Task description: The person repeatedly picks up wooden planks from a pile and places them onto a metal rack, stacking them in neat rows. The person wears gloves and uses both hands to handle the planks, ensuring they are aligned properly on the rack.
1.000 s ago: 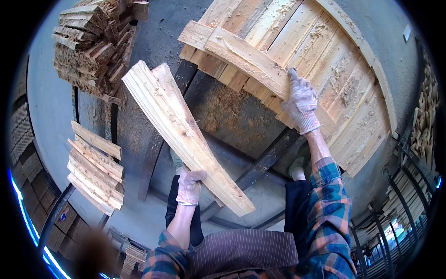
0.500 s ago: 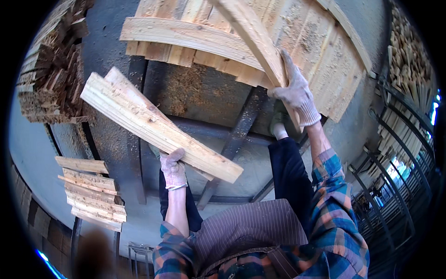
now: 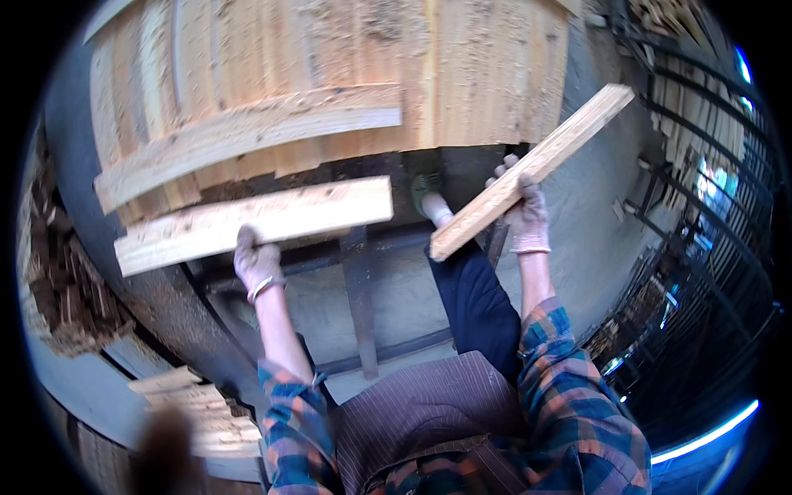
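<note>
Both my hands wear pale work gloves. My left hand (image 3: 258, 260) is closed on a flat wooden board (image 3: 264, 221), its thumb lying over the near edge. That board is held nearly level in front of the stack; whether a second board lies under it cannot be seen. Around a narrower wooden plank (image 3: 536, 169) my right hand (image 3: 528, 210) is wrapped, and the plank slants up to the right. Beyond both hands a layer of boards (image 3: 470, 74) lies side by side, strewn with sawdust. One loose board (image 3: 256, 136) rests across their near ends.
A dark metal frame (image 3: 359, 297) stands between the stack and my legs. Rough dark wood pieces (image 3: 66, 272) are piled at the left, with shorter pale boards (image 3: 206, 417) at the lower left. Metal racks (image 3: 701, 165) holding thin strips run along the right.
My view has swung to the right. The right-hand plank has come away from the stack and now tilts up to the right. The left-hand board has turned nearly level.
</note>
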A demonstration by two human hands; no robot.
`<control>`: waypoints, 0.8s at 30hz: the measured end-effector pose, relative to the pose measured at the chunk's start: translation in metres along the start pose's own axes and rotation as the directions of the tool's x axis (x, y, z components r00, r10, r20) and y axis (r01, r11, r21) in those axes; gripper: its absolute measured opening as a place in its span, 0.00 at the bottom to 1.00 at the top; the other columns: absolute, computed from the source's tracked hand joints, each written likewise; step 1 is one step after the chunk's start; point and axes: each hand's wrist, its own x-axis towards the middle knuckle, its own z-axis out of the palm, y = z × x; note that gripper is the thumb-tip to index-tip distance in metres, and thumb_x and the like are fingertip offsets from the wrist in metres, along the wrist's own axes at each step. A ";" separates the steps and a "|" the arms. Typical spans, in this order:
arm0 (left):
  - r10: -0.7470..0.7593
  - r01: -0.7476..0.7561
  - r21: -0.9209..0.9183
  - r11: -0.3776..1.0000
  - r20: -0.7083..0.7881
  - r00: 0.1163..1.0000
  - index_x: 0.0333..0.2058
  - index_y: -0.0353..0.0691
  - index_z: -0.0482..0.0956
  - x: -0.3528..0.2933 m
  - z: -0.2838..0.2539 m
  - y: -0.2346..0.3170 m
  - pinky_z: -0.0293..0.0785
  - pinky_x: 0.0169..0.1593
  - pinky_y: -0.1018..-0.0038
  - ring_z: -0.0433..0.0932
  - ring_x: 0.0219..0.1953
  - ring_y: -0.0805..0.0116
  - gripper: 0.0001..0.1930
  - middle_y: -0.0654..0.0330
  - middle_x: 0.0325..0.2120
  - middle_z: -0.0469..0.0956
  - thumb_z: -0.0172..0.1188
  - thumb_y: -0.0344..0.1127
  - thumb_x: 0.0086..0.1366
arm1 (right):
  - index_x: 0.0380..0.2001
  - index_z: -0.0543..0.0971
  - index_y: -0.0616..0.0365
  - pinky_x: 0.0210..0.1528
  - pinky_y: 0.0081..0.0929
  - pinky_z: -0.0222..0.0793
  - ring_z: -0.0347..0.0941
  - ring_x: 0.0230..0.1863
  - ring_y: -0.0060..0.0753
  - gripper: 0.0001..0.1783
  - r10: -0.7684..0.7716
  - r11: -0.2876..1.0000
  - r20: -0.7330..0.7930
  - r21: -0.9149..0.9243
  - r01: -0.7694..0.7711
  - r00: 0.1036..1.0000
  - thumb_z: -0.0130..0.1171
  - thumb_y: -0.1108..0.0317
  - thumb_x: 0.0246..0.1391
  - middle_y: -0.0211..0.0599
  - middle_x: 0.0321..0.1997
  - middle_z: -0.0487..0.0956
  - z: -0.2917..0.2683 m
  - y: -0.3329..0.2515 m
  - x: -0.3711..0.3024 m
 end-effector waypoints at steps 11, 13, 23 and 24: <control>-0.226 0.188 -0.485 0.854 -0.020 0.974 0.48 0.37 0.74 0.016 0.017 0.047 0.71 0.56 0.62 0.75 0.47 0.58 0.19 0.54 0.45 0.77 0.65 0.30 0.58 | 0.46 0.72 0.56 0.53 0.56 0.69 0.73 0.46 0.49 0.26 0.254 0.912 -0.211 0.376 -0.162 0.944 0.72 0.64 0.44 0.41 0.43 0.76 -0.028 0.071 0.071; -0.226 0.186 -0.374 0.909 -0.064 0.972 0.49 0.35 0.73 -0.013 0.013 0.040 0.70 0.57 0.58 0.75 0.48 0.57 0.20 0.53 0.46 0.77 0.64 0.28 0.57 | 0.46 0.71 0.57 0.55 0.56 0.69 0.73 0.47 0.50 0.28 0.256 0.845 -0.232 0.525 -0.101 0.938 0.73 0.64 0.44 0.44 0.44 0.75 -0.040 0.057 0.076; -0.194 0.166 -0.493 0.854 -0.005 0.981 0.50 0.33 0.71 -0.112 0.009 0.110 0.68 0.58 0.53 0.73 0.50 0.52 0.27 0.51 0.48 0.74 0.66 0.29 0.49 | 0.64 0.57 0.59 0.54 0.36 0.69 0.71 0.51 0.47 0.55 -0.239 0.129 0.147 -0.975 0.182 0.960 0.74 0.70 0.29 0.48 0.51 0.72 0.006 -0.080 0.046; -0.200 0.172 -0.489 0.855 -0.005 0.980 0.50 0.33 0.71 -0.112 0.007 0.114 0.69 0.58 0.54 0.73 0.50 0.52 0.26 0.50 0.47 0.74 0.65 0.28 0.50 | 0.65 0.55 0.57 0.55 0.38 0.67 0.69 0.53 0.48 0.59 -0.243 -0.178 0.213 -0.969 0.173 0.946 0.74 0.70 0.26 0.50 0.52 0.71 0.003 -0.088 0.054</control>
